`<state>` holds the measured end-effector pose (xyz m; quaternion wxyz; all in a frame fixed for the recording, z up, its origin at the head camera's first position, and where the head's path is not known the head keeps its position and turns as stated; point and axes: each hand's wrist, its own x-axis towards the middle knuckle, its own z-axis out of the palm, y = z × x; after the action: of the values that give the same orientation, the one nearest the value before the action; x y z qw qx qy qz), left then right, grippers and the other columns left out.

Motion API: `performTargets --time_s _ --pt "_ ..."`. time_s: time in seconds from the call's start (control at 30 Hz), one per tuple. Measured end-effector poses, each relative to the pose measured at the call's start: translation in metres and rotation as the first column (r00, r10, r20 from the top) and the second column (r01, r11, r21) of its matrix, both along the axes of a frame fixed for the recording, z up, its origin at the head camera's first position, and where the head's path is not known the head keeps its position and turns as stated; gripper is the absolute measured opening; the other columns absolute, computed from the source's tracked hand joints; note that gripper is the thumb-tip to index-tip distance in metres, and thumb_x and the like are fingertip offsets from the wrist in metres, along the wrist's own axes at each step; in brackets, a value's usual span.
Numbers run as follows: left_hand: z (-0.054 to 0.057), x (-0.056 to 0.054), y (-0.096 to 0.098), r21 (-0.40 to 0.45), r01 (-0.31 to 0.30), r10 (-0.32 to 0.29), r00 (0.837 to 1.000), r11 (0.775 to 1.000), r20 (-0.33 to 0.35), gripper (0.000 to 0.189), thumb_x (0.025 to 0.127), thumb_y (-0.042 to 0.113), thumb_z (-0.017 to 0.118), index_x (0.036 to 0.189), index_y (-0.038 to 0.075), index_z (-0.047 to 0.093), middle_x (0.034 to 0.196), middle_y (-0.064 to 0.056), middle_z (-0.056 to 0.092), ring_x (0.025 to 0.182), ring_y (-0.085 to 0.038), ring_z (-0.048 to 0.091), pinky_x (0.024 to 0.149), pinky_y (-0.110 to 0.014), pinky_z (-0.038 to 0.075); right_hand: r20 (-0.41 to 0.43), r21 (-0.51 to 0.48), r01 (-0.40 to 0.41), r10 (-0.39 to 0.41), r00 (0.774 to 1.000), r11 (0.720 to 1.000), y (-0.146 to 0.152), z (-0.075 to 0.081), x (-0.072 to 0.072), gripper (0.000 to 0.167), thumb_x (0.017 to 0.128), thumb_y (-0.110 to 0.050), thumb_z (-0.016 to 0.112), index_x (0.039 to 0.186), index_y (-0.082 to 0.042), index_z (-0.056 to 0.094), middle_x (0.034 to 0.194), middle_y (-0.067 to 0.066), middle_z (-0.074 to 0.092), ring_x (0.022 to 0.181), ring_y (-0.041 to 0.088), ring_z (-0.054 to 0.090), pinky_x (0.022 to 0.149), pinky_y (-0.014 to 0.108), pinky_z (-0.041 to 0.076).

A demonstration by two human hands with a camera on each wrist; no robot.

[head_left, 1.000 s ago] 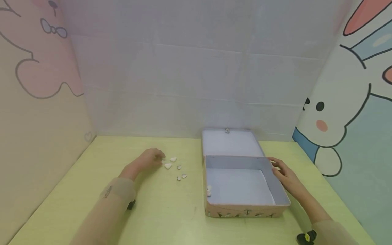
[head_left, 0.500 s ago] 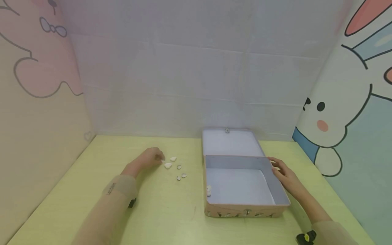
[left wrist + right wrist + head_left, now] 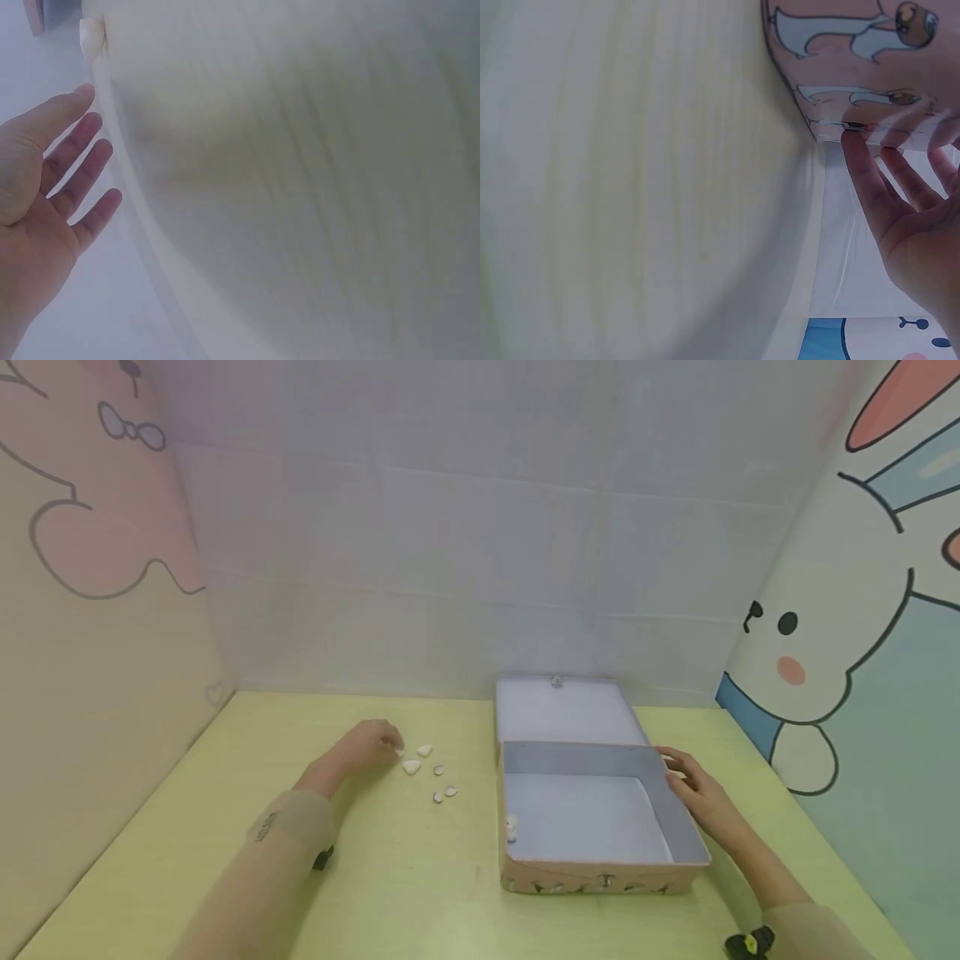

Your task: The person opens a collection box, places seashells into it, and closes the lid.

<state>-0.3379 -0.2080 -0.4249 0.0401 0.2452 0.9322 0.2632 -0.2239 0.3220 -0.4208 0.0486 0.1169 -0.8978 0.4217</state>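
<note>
Pieces (image 3: 412,767): a pick-up seems in hand.
Head: scattered below centre, one at the left hand's (image 3: 366,745) fingertips; whether pinched, I cannot tell. White shows inside the box (image 3: 566,875), lower right. Left wrist: visible fingers spread, a piece upper left. Right wrist: right hand (image 3: 922,259), fingers straight, touches the box, upper right. Next likely needs a light fingertip lift.

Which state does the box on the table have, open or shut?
The box is open: in the head view, its lid is turned back at the far side and the inside shows.
</note>
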Motion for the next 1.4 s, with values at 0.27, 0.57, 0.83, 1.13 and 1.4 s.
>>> performTargets --time_s 0.27,0.57,0.83,1.13,1.4 --pt "0.015 0.007 0.011 -0.061 0.004 -0.01 0.994 0.998 -0.109 0.016 0.083 0.006 0.068 0.099 0.001 0.067 0.098 -0.012 0.068 0.096 -0.031 0.062 0.088 -0.045 0.05 -0.003 -0.007 -0.01 0.01 1.0 1.0 0.0 0.001 0.0 0.043 0.101 -0.019 0.042 0.141 -0.005 0.034 0.13 0.03 0.048 0.094 -0.012 0.049 0.074 0.02 0.049" --pt "0.029 0.016 0.024 -0.081 -0.079 0.058 0.971 0.994 -0.233 0.017 0.083 0.01 0.07 0.098 0.003 0.068 0.097 -0.01 0.069 0.091 -0.026 0.062 0.083 -0.041 0.052 -0.01 0.018 0.001 -0.001 1.0 1.0 0.0 0.0 0.0 0.043 0.101 -0.019 0.042 0.141 -0.005 0.035 0.129 0.03 0.049 0.101 0.017 0.059 0.074 0.02 0.049" --pt "0.044 0.032 0.038 -0.029 -0.124 0.112 0.956 0.992 -0.273 0.017 0.082 0.006 0.07 0.099 0.002 0.068 0.099 -0.012 0.069 0.091 -0.027 0.063 0.081 -0.04 0.053 -0.01 -0.011 -0.016 0.016 1.0 1.0 0.001 -0.001 0.0 0.043 0.101 -0.018 0.042 0.141 -0.005 0.034 0.13 0.03 0.048 0.095 -0.011 0.05 0.074 0.02 0.049" --pt "0.061 0.049 0.055 0.027 -0.12 0.122 0.945 0.992 -0.303 0.018 0.081 0.005 0.071 0.099 0.003 0.069 0.1 -0.01 0.069 0.092 -0.027 0.061 0.081 -0.039 0.052 -0.007 -0.019 -0.01 0.01 1.0 1.0 0.0 0.0 0.001 0.043 0.101 -0.018 0.043 0.141 -0.005 0.035 0.13 0.03 0.048 0.099 0.001 0.057 0.074 0.02 0.049" --pt "0.072 0.063 0.068 0.082 -0.094 0.119 0.919 0.992 -0.375 0.018 0.08 0.005 0.071 0.098 0.004 0.069 0.098 -0.009 0.069 0.09 -0.025 0.059 0.079 -0.038 0.051 0.007 -0.006 0.003 -0.003 1.0 1.0 0.0 0.002 0.0 0.045 0.101 -0.02 0.042 0.143 -0.006 0.032 0.132 0.03 0.045 0.109 0.045 0.055 0.076 0.018 0.047"
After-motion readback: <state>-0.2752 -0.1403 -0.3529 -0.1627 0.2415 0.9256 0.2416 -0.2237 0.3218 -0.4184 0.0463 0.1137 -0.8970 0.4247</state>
